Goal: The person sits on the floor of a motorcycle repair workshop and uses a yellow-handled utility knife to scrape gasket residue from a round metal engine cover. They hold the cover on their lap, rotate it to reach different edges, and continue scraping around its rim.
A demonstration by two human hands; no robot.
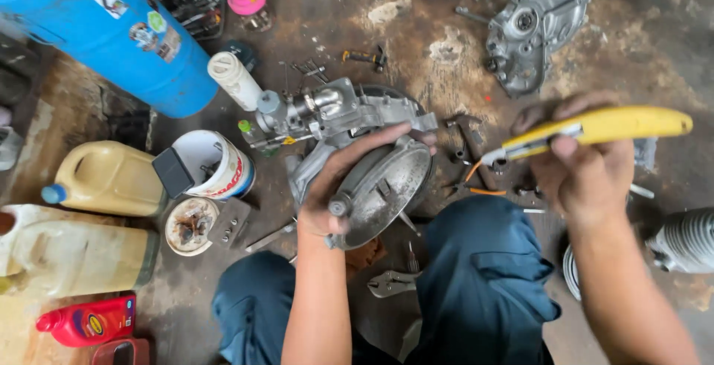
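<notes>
While the left hand wraps its fingers over the rim of the grey engine casing, the casing stands tilted on the oily floor between the knees. The right hand is closed around a yellow-handled utility knife, blade tip toward the casing edge. Judged step: scraping the mating face. Next move calls for a steady casing and a shallow blade angle.
</notes>
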